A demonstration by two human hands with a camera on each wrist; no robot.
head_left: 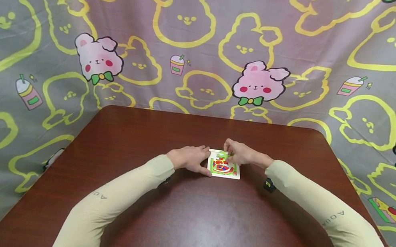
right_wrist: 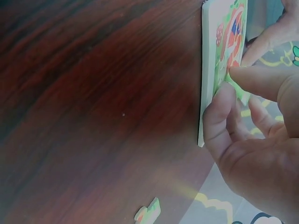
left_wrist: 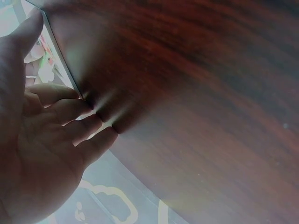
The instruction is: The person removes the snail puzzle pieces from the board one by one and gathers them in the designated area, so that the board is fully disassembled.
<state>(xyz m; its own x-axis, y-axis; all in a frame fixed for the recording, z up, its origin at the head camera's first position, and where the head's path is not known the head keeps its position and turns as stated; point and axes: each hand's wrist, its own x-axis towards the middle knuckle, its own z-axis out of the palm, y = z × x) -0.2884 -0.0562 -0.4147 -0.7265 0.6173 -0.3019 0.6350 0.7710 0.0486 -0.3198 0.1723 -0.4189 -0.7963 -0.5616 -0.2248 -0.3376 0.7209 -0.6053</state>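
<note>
A square, white-bordered board with a colourful picture lies flat on the brown table. At its left side, the left hand holds the edge steady, thumb by the near corner and fingers nearly straight; in the left wrist view the fingertips of that hand rest on the table beside the board's edge. Over the board's right part, the right hand has its thumb and index finger together. The right wrist view shows this hand pinching a small green piece against the picture; the fingers hide part of it.
In the right wrist view, another small green and orange piece lies on the table apart from the board. A patterned grey curtain hangs behind the table and along its sides.
</note>
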